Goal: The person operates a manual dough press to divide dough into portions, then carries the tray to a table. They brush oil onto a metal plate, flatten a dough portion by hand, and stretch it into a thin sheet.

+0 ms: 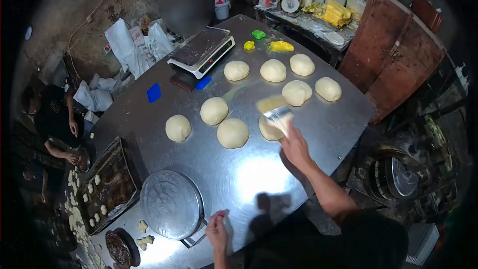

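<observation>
Several round dough balls lie on the metal table [199,157]. My right hand [295,145] grips the handle of a wide brush [278,113], whose bristles are blurred. The brush is over or against a dough ball [269,129] and partly hides it. To the left of that ball sits another dough ball [232,133]. My left hand [217,229] is near the table's front edge, beside a round metal lid or pan [170,204]. Its fingers are drawn together, and what they hold, if anything, is too small to tell.
A digital scale [204,52] stands at the back, near a blue scraper [154,92]. Yellow lumps [281,46] lie behind the dough. At left, a dark tray [112,184] holds small dough pieces. Two people [55,114] are at the far left. Rusty doors [383,55] stand at right.
</observation>
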{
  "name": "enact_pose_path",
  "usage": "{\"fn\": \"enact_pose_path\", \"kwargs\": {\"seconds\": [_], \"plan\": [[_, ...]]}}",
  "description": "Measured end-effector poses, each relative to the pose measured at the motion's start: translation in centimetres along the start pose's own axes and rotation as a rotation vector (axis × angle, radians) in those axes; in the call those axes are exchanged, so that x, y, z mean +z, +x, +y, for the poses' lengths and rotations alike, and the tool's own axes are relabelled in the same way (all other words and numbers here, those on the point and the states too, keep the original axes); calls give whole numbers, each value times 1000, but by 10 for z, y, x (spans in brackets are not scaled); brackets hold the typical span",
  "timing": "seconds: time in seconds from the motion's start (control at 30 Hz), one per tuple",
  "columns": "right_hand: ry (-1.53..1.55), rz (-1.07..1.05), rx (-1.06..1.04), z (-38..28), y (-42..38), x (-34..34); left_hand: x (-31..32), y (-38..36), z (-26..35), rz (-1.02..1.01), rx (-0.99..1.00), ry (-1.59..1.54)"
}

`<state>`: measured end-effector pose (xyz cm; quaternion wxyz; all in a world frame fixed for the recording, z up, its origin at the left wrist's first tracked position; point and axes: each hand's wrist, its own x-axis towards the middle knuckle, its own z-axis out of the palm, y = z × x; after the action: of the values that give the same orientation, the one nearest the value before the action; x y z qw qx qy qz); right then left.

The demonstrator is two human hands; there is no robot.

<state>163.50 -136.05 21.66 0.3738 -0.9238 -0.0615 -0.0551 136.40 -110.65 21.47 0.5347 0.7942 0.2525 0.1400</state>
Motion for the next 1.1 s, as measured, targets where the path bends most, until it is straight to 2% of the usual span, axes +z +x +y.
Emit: {"fn": "enact_pose_path", "kwargs": {"seconds": [0.1, 0.13, 0.17, 0.27, 0.33, 0.43, 0.47, 0.57, 0.63, 0.67, 0.7, 0.77, 0.83, 0.9, 0.93, 0.97, 1.03, 1.07, 1.1], "plan": [[-72, -67, -47, -10, 118, 58, 37, -6, 27, -135, 16, 29], [-84, -89, 14, -15, 151, 78, 46, -8, 35, -122, 4, 46], [-99, -115, 79, -14, 177, 95, 53, -10, 42, -149, -9, 47], [-86, -97, 5, 6, 212, 122, 55, -22, 40, -157, -73, 79], [-116, -300, 124, -9, 206, 85, 54, -35, 25, -104, -147, 94], [-151, -221, 96, 28, 190, 63, 51, -41, 11, -23, -218, 20], [-172, -317, 83, 53, 188, 69, 52, -39, 10, -13, -218, 20], [-113, -342, 87, 57, 144, 55, 62, -16, 9, -77, -187, -12], [-36, -355, 26, 43, 108, 39, 79, 10, 4, -160, -159, -102], [1, -346, -76, 18, 84, 22, 89, 26, 4, -224, -156, -154], [31, -341, -171, -4, 54, 11, 105, 42, -2, -206, -95, -181], [242, -220, -364, -17, 4, 24, 134, 65, 10, -223, -28, -227], [398, -270, -133, -69, -32, -16, 153, 78, 31, -137, -224, -763], [550, -184, 42, -76, -65, -21, 129, 85, 25, -419, 43, -598], [544, -220, 149, -70, -80, -20, 115, 80, 35, -467, 3, -483], [534, -201, 144, -56, -88, -18, 107, 80, 42, -480, 16, -494], [-24, -525, 134, -22, -107, -10, 94, 71, 47, -585, 221, 348], [-31, -521, 131, -14, -117, -6, 88, 64, 39, -394, 290, 565], [-35, -439, 152, -8, -123, 1, 86, 66, 7, -283, 157, 455]]}}
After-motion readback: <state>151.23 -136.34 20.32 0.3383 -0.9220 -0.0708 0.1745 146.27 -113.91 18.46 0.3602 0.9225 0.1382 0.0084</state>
